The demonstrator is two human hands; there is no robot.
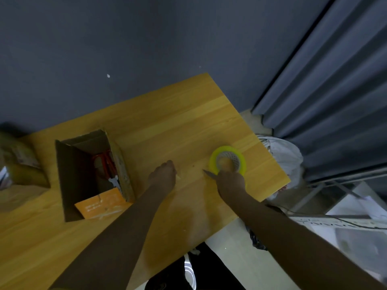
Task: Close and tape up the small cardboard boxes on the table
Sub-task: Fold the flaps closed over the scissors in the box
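An open cardboard box [69,174] stands on the wooden table [167,122], left of centre, its flaps up. Inside it lie red-handled scissors [104,162] and an orange card [102,204]. A yellow-green tape roll [213,160] lies flat near the table's right edge. My right hand [230,182] rests against the roll's near side and grips a small knife [208,173] whose blade points left. My left hand [164,174] lies between the box and the roll, fingers curled, pinching a small pale tape strip [178,176] at its fingertips.
A second, blurred cardboard box [23,164] sits at the table's far left. A dark wall runs behind the table. Beyond the right edge are a white bag [287,155], grey curtains [335,91] and a white surface with cables [345,222].
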